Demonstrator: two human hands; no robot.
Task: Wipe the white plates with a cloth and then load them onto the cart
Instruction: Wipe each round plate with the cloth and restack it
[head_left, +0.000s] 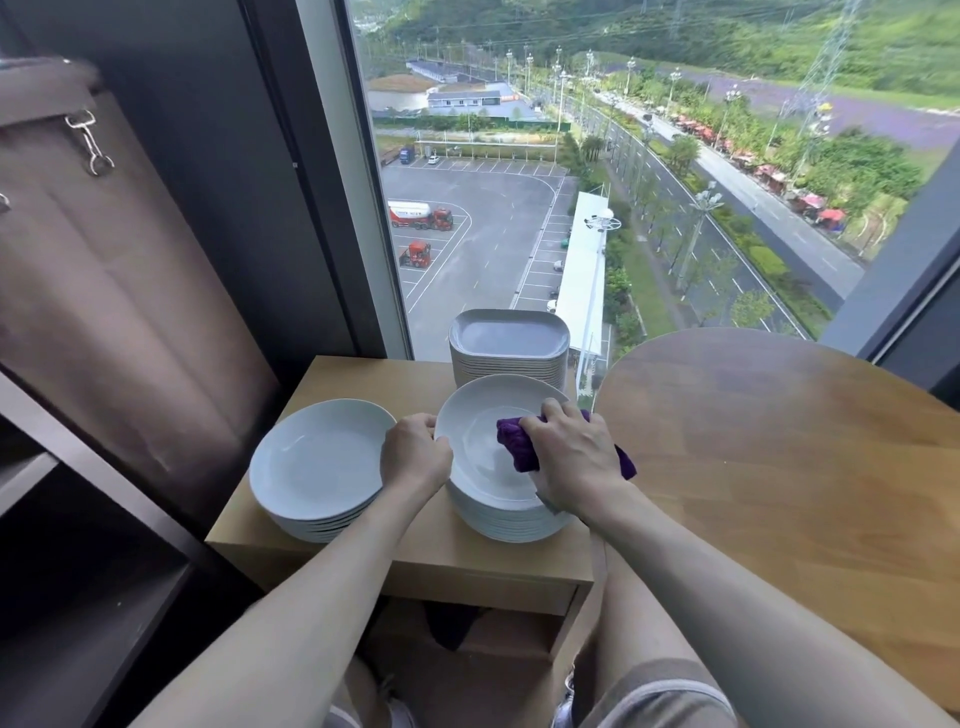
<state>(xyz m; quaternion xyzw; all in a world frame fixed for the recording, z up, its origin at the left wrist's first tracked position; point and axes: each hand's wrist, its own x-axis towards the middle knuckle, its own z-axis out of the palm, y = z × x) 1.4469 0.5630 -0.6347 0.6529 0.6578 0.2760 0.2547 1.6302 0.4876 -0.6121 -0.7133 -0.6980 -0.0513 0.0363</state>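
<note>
Forearms (311, 597) reach out to the top plate (480, 415): wiping step in hand.
My left hand (415, 457) pinches its left rim, tipping it above the stack (514, 525); my right hand (571, 457) clenches the cloth (511, 441) inside it. Next, I judge: finish, lift clear, carry to the cart, perhaps the dark shelving (78, 493) far left. Another stack (317, 457) crowds my left grip; a bare table (779, 441) lies right.

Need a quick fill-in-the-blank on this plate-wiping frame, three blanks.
The right hand presses a ____ cloth into the top plate.
The left hand grips that plate's ____.
The small table carries ____ stacks of plates.
Missing: purple; rim; three.
</note>
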